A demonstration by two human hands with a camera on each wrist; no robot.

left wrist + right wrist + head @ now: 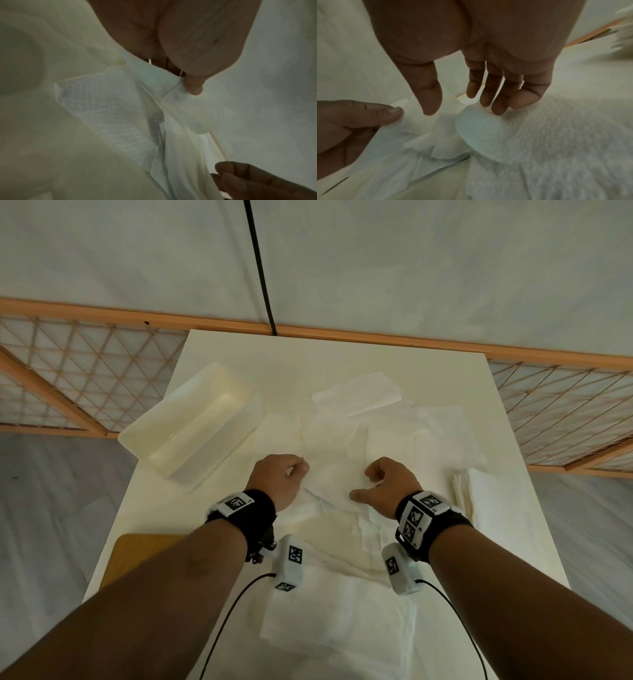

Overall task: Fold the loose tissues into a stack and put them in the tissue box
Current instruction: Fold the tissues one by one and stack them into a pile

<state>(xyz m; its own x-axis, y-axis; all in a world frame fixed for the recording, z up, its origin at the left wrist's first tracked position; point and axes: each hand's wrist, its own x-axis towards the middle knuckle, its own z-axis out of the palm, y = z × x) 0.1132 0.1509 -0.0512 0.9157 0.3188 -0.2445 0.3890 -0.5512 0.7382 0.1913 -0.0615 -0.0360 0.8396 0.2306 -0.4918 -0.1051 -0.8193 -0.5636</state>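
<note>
Two hands: both work on one tissue (334, 477) in the middle of the table (462, 549).
Left hand (279, 479): its thumb and finger pinch one corner of the tissue tight, as the left wrist view shows.
Right hand (387, 486): its fingers are curled down on the other side of the tissue, with the thumb out flat. I cannot tell if it has a real hold yet.
Tissue box (191, 422): it sits open and tipped at an angle, to the left of the loose tissues, well apart from the hands.
Folded stack (469, 491): it waits near the right edge of the table, just beside the right hand.
How to do it well: I think both hands should lift the edge together, bring it over to meet the far edge, line up the corners, then press the fold flat. Pull softly, since thin tissue may rip.
Hard to see: white tissues on a pale table blend together, so I cannot count them or tell where one ends.
Hidden: the arms cover the tissues nearest the person. The right wrist view is blurry at its right side.
</note>
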